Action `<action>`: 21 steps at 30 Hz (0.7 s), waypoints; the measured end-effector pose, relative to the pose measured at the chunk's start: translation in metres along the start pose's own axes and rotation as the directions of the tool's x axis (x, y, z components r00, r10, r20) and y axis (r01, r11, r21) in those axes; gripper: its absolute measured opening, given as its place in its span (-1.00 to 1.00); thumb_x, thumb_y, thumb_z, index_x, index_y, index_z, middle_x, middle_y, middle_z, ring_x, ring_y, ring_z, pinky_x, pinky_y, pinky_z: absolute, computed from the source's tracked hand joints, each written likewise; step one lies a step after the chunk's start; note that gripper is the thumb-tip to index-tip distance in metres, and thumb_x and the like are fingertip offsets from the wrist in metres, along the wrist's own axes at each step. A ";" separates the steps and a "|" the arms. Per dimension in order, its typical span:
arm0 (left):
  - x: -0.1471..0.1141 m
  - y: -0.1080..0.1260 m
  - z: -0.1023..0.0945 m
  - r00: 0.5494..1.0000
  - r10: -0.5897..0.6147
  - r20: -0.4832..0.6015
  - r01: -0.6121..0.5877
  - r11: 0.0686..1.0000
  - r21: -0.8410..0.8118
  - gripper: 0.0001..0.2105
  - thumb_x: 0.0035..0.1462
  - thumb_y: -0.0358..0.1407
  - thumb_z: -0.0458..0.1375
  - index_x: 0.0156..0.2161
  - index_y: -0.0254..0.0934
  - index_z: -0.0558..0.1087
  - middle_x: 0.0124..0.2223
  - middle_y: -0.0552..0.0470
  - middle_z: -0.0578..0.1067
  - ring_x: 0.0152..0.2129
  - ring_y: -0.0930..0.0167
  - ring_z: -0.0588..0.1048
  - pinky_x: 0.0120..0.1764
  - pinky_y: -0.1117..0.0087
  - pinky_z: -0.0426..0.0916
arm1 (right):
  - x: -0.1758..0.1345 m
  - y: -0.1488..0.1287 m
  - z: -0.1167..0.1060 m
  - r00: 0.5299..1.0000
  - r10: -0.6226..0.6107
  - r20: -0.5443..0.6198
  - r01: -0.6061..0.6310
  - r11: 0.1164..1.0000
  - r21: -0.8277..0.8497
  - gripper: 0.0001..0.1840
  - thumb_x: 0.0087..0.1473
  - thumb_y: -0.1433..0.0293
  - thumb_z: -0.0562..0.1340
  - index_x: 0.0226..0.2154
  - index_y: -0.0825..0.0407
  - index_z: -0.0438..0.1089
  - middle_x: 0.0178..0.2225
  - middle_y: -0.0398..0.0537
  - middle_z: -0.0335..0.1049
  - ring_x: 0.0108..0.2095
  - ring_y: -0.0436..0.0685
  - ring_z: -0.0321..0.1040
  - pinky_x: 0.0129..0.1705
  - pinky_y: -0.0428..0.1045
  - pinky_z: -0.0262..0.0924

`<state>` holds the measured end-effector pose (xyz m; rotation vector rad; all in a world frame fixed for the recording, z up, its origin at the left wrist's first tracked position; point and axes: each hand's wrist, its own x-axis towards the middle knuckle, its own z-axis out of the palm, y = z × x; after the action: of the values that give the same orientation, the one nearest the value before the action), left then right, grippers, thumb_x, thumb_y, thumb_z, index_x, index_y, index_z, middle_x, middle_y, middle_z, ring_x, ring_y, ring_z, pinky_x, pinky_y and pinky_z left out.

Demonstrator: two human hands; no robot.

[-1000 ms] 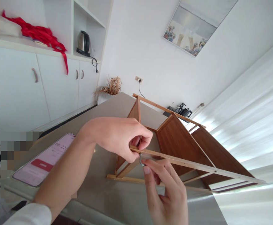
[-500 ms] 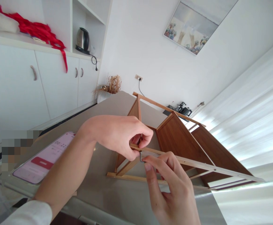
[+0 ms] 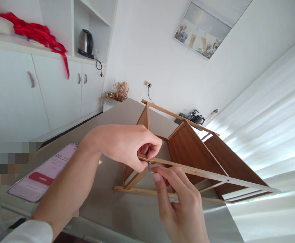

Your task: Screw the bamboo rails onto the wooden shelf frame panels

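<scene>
A wooden shelf frame (image 3: 188,150) with brown panels lies on its side on the grey table. My left hand (image 3: 127,145) is closed around the near end of its upper rail (image 3: 167,162), thumb below and fingers curled over the top. A small bent metal hex key (image 3: 150,167) stands against that rail close to my left thumb. Between thumb and index finger, my right hand (image 3: 180,195) pinches the key's free end. Where the key's tip meets the wood is hard to make out.
A phone (image 3: 43,173) showing a timer lies on the grey table (image 3: 104,202) at the left. White cabinets (image 3: 7,91) hold a kettle (image 3: 85,44) and red ribbon (image 3: 35,30). A dried plant (image 3: 120,91) stands behind the table, white curtains (image 3: 276,101) at the right.
The view has shifted slightly. The hex key's angle at the rail has changed a little, with my right fingers still pinching it. My left hand keeps the same grip on the rail.
</scene>
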<state>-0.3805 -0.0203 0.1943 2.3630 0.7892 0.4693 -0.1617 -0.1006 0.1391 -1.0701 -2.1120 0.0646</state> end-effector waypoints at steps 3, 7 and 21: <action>0.001 -0.001 0.000 1.000 -0.003 -0.008 0.003 1.000 0.008 -0.87 -0.06 -0.40 0.20 -0.36 -0.20 0.36 -0.39 0.17 0.47 -0.45 0.48 0.40 -0.36 0.46 0.23 | -0.005 0.002 0.008 0.998 0.044 -0.038 -0.043 0.999 0.020 -0.80 0.29 0.40 0.17 -0.09 -0.10 0.47 -0.29 -0.13 0.47 -0.33 -0.01 0.41 -0.34 -0.13 0.29; 0.000 0.000 -0.001 1.000 -0.006 -0.009 0.006 1.000 0.027 -0.88 -0.04 -0.39 0.21 -0.35 -0.19 0.38 -0.37 0.18 0.50 -0.42 0.47 0.44 -0.32 0.46 0.25 | -0.009 0.004 0.014 0.999 0.017 -0.034 -0.016 0.999 0.042 -0.73 0.29 0.45 0.16 -0.02 -0.13 0.44 -0.23 -0.14 0.48 -0.31 -0.03 0.42 -0.31 -0.15 0.31; -0.001 -0.001 -0.005 1.000 -0.002 0.016 0.002 1.000 0.020 -0.81 0.03 -0.37 0.23 -0.20 -0.14 0.44 -0.24 0.18 0.56 -0.30 0.45 0.51 -0.21 0.46 0.30 | -0.008 0.005 0.011 0.996 -0.050 -0.069 0.053 0.998 0.029 -0.75 0.28 0.53 0.14 -0.08 -0.05 0.45 -0.31 -0.13 0.35 -0.29 -0.06 0.39 -0.25 -0.18 0.30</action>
<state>-0.3840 -0.0186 0.1973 2.3815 0.7924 0.4436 -0.1624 -0.1005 0.1248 -0.9860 -2.0696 0.0348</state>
